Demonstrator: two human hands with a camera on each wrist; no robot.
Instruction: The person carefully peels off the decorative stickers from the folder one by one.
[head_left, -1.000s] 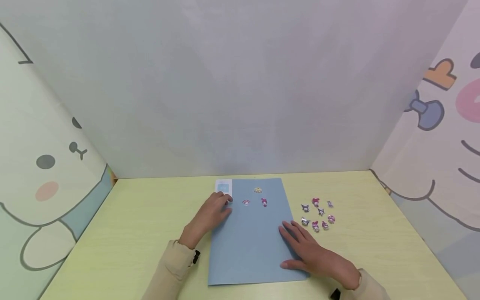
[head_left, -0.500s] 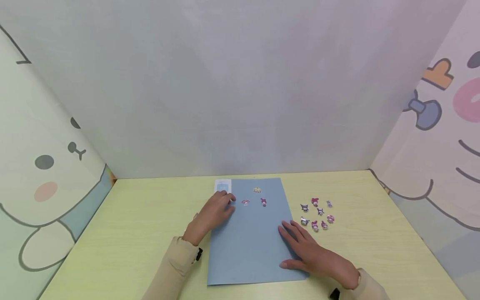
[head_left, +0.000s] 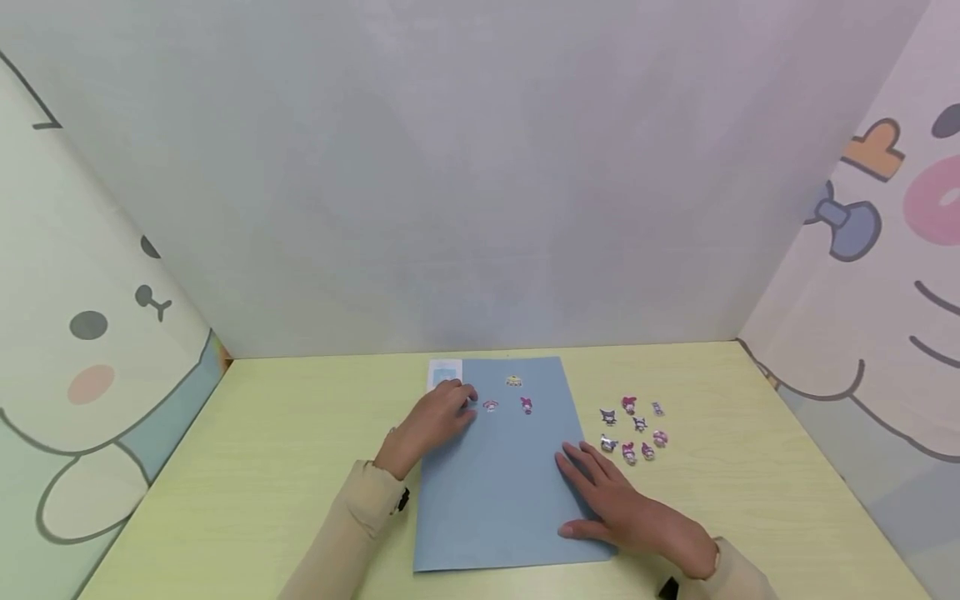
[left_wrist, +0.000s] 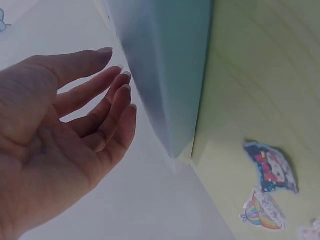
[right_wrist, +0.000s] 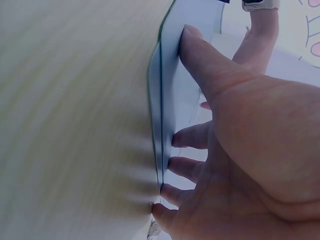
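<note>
A blue paper folder or sheet (head_left: 495, 492) lies on the table, with a white label at its upper left corner. Several small cartoon stickers are on it, including a pink and white one (head_left: 491, 406), a magenta one (head_left: 527, 405) and a yellow one (head_left: 513, 381). Over its left edge, just below the label, is my left hand (head_left: 437, 419); the left wrist view shows loosely bent fingers with nothing between them. My right hand (head_left: 622, 504) rests on the folder's right edge, fingers spread and thumb (right_wrist: 197, 47) on the blue surface.
Several character stickers (head_left: 628, 452) lie in a cluster on the table right of the folder. More stickers (left_wrist: 274, 170) lie on the wood in the left wrist view. A pale wall (head_left: 480, 183) stands behind, with cartoon-printed panels at both sides.
My left hand has moved slightly right over the folder, its fingertips nearer the pink and white sticker. The right hand stays where it was.
</note>
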